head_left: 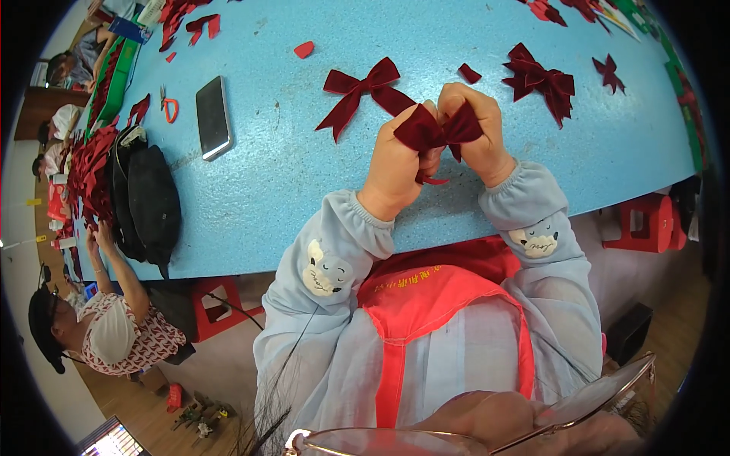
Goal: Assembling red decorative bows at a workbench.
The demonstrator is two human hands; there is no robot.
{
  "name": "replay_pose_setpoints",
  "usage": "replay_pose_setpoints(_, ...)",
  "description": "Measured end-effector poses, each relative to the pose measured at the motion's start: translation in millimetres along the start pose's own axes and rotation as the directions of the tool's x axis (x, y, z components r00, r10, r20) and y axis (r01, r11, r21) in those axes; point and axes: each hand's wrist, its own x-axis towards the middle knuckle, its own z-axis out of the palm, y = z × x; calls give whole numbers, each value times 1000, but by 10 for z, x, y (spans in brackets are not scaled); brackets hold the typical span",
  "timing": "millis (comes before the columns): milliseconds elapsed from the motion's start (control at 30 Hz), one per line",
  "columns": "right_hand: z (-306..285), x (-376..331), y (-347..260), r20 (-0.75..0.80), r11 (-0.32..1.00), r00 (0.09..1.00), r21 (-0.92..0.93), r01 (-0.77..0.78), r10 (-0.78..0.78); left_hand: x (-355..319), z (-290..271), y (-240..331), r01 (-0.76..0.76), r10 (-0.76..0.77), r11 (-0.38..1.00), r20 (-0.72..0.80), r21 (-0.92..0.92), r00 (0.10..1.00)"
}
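Note:
Between my two hands, just above the near part of the table, is a dark red velvet bow (420, 131). My left hand (391, 171) closes on its left loop, and my right hand (487, 131) pinches the right loop. A short ribbon tail hangs below the fingers. Beyond my left hand a finished-looking bow (366, 90) lies flat with its tails spread. To the right of my right hand lie a fuller layered bow (538, 83) and a small bow (608, 74). A small velvet scrap (469, 74) rests just past my right hand.
The blue table (281, 175) carries a dark phone (214, 118), orange-handled scissors (169, 106) and a black bag (148, 197) on the left. Red ribbon pieces (91, 171) pile up beyond the bag, where a co-worker (114, 327) handles them. A red stool (646, 223) stands at the right.

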Motion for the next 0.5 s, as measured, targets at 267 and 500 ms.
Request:
replay_pose_setpoints(267,27,-2,23,-20,993,997,97,-67,69,-2,8,72,72,-72,997,24,15,997)
replay_pose_setpoints(500,24,-1,10,7,991,996,105,-85,85,1,-15,51,100,-101,994,15,38,995)
